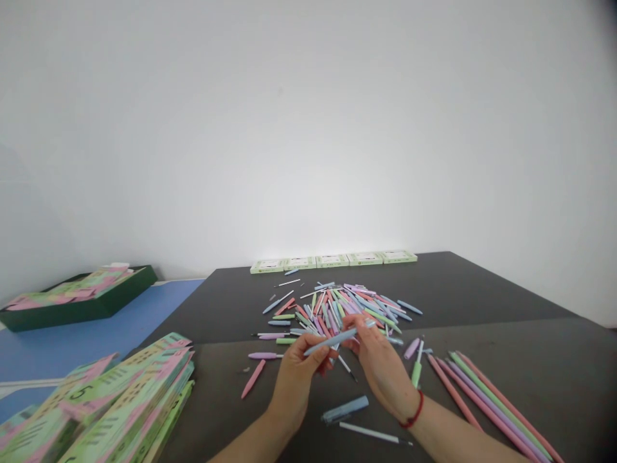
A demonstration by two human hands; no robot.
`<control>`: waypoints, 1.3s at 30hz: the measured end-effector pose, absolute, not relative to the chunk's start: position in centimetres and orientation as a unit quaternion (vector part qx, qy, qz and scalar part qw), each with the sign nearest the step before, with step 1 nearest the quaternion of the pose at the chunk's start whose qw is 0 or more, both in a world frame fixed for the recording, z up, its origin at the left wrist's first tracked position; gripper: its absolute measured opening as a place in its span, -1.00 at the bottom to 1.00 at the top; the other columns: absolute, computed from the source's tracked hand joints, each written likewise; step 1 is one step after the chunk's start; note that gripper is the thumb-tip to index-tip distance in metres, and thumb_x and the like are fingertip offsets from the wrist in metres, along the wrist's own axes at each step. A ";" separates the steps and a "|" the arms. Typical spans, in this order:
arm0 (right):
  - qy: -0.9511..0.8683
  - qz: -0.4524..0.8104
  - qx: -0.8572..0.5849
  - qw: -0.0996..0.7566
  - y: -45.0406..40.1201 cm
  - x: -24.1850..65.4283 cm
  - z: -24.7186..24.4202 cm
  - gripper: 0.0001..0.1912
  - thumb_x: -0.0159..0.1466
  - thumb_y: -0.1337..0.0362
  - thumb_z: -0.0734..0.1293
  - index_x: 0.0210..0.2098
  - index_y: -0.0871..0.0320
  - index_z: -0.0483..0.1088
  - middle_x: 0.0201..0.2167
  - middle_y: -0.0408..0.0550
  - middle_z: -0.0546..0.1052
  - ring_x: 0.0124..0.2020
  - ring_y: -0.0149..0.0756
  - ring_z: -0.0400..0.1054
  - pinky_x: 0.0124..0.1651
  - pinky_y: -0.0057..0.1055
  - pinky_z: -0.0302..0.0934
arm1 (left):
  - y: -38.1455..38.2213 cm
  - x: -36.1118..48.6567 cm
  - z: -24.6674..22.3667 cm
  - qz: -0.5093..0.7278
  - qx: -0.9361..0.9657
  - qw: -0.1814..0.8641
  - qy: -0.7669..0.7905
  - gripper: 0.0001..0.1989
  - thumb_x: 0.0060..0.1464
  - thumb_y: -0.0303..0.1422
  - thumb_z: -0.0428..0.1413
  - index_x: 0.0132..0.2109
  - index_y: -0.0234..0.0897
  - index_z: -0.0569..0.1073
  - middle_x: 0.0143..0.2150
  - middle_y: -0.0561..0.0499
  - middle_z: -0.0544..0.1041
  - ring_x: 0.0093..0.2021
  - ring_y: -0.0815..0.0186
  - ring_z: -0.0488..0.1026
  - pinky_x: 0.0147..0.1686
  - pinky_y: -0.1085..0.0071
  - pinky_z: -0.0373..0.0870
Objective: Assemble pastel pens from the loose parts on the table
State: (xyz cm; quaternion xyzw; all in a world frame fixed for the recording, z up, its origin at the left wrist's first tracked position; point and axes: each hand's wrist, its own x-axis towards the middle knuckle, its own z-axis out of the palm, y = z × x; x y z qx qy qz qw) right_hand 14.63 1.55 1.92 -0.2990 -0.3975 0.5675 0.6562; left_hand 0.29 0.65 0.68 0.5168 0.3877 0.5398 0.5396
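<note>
pen (331, 341) partly behind right-hand fingers (355, 319)

Bare black tabletop (496, 283) right of the pen pile (332, 312): wide lane, running to the far edge. Straight ahead at surface level, pile obstructs; flat boxes (332, 261) line the edge behind it. Left: stacked packets (130, 386) bar low passage; narrower bare strip between them and pile. Near right: long rods (501, 410). Near centre: blue pen parts (354, 406), white refill (369, 433).
</note>
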 end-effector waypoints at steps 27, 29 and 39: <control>-0.337 0.708 -0.211 0.583 1.5 21.1 5.1 -0.43 0.22 -0.12 0.16 -0.72 0.11 -0.05 -0.76 -0.36 -0.13 -0.72 -0.53 -0.39 -0.75 -0.63 -0.32 | 1.0 -0.8 -0.8 0.412 0.755 0.303 0.411 -0.76 0.16 -0.46 -0.13 -0.23 -0.25 0.43 -0.36 0.04 0.46 -0.28 0.28 0.38 -0.22 0.40 0.25; -0.346 0.700 -0.219 0.585 1.4 21.2 5.2 -0.43 0.21 -0.10 0.17 -0.72 0.11 -0.06 -0.76 -0.35 -0.14 -0.73 -0.53 -0.38 -0.75 -0.63 -0.31 | 1.0 -0.9 -0.7 0.408 0.758 0.299 0.412 -0.76 0.17 -0.45 -0.13 -0.24 -0.24 0.43 -0.36 0.03 0.46 -0.29 0.28 0.38 -0.22 0.39 0.25; -0.385 0.674 -0.268 0.570 0.5 21.5 6.1 -0.53 0.22 -0.04 0.17 -0.66 0.11 0.03 -0.74 -0.36 -0.07 -0.74 -0.55 -0.31 -0.74 -0.63 -0.30 | 1.1 -1.0 -0.5 0.393 0.770 0.281 0.418 -0.75 0.17 -0.45 -0.17 -0.27 -0.23 0.41 -0.37 0.04 0.44 -0.30 0.28 0.39 -0.21 0.38 0.25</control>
